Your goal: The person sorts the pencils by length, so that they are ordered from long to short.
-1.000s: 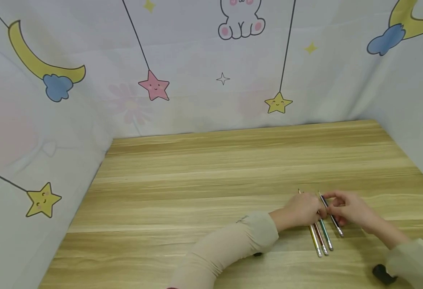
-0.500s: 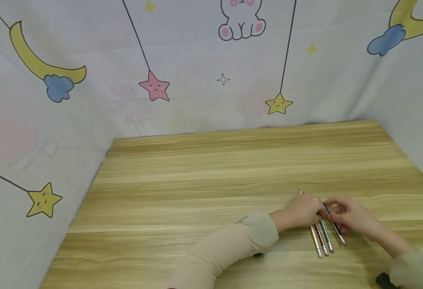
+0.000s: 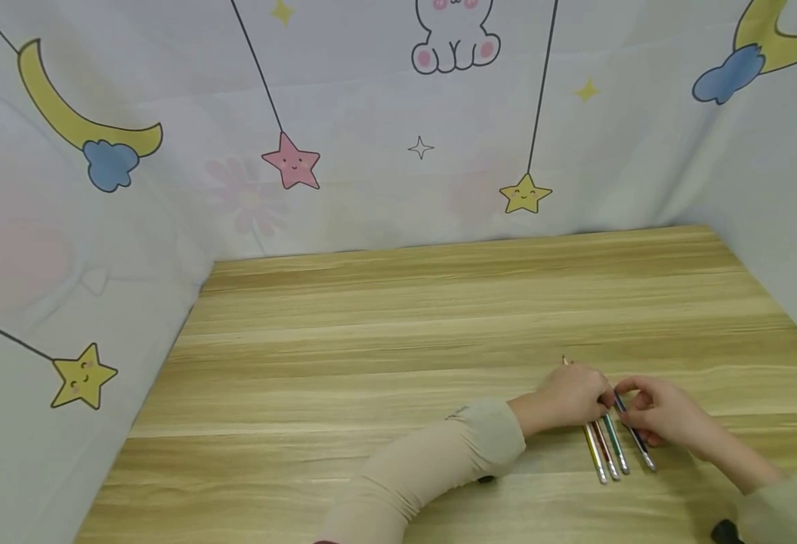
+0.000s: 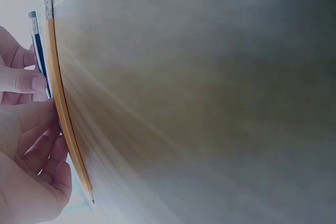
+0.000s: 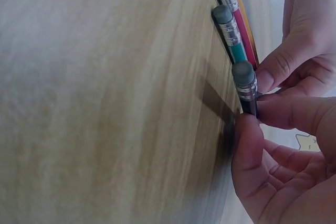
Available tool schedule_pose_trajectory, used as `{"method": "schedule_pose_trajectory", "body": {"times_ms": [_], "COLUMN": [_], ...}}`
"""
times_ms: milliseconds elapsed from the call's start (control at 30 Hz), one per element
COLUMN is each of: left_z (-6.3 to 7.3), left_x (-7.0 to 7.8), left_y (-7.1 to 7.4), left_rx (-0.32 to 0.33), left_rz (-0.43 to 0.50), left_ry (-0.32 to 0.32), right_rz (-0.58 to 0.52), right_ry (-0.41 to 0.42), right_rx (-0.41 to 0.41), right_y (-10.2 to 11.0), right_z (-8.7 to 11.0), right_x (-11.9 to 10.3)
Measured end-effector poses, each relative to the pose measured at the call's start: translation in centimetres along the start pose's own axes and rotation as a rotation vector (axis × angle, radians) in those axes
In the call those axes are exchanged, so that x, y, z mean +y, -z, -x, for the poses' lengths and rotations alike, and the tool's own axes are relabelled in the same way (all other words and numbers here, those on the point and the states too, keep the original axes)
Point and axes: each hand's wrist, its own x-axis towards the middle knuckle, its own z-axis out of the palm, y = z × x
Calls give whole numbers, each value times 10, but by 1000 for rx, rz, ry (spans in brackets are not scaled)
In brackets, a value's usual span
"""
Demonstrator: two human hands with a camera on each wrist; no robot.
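Three pencils, yellow (image 3: 594, 453), red (image 3: 605, 451) and green (image 3: 615, 442), lie side by side on the table, eraser ends toward the near edge. My left hand (image 3: 573, 394) lies across them and holds them, hiding their middles; one sharpened tip pokes out beyond it. My right hand (image 3: 666, 415) pinches a dark blue pencil (image 3: 640, 444) between thumb and fingers, just right of the green one. In the right wrist view its grey eraser (image 5: 243, 73) stands closest to the camera, and both hands' fingertips meet near it. The left wrist view shows the yellow pencil (image 4: 59, 98) full length.
The wood-grain table (image 3: 371, 340) spreads left of and behind the hands. A pale cloth (image 3: 384, 98) printed with stars and moons hangs around it. A black object (image 3: 726, 531) sits by the right sleeve.
My right hand has drawn the dark blue pencil toward the near edge and slightly right, so its eraser end is closer to level with the others. The left hand has stayed in place.
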Motion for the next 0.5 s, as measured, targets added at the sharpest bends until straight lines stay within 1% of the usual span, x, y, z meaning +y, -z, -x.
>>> {"method": "schedule_pose_trajectory", "body": {"times_ms": [133,333,500], "left_z": [0,3,4], "left_x": [1,1,2], "left_y": [0,0,0], "left_rx": [1,-1,-8], "left_rz": [-4,11,5], "left_ry": [9,10,10], "right_rz": [28,36,42], "right_ry": [-10,-21,-12], "right_rx": [12,13,15], "right_y": [-3,-5,-8], "right_z": [1,2,4], "right_x": [-1,-1,-1]}}
